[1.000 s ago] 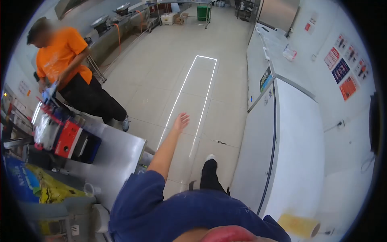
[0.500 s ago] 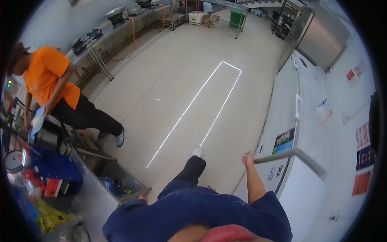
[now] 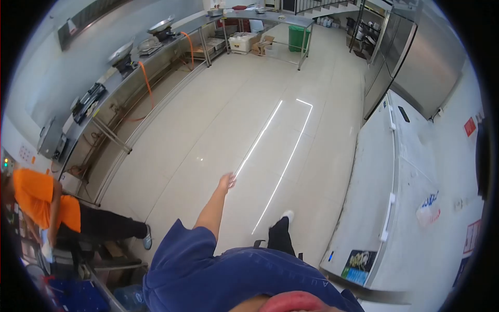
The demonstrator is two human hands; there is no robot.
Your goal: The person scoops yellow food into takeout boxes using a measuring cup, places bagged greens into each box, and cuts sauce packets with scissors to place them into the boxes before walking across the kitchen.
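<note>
My left hand (image 3: 226,181) is stretched out in front of me above the pale tiled floor (image 3: 208,135), its fingers apart and nothing held in it. A bright reflection on the tiles lies just beyond it. My right hand is not in the picture; only the blue sleeve on that side shows at the bottom edge. My foot in a white shoe (image 3: 288,215) is forward on the floor.
A person in orange (image 3: 36,200) stands at the lower left beside equipment. A long steel counter (image 3: 112,83) with burners runs along the left wall. White chest freezers (image 3: 374,171) and a steel fridge (image 3: 426,62) line the right. A green bin (image 3: 298,38) stands far ahead.
The view has moved forward along the floor, and the orange-clad person has shifted toward the lower left. My left hand has swung forward again; my right hand has dropped out of view.
</note>
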